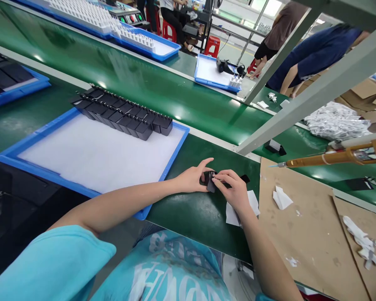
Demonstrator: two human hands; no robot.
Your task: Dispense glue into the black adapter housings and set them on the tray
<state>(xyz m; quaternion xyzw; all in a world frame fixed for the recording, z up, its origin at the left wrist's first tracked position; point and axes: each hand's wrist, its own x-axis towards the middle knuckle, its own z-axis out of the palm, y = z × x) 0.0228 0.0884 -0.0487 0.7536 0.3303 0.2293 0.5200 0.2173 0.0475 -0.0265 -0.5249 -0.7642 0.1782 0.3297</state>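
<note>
You are holding a small black housing [210, 182] just right of the blue tray [172, 161]. Your left hand [191, 179] is gripping it, likely steadying it, while your right hand [235, 191] is pinching its top edge.

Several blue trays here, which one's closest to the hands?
The large blue tray beside the left hand, white-lined, with rows of black parts along its far edge. The others sit farther away. It and the right hand grip a small black piece.
</note>
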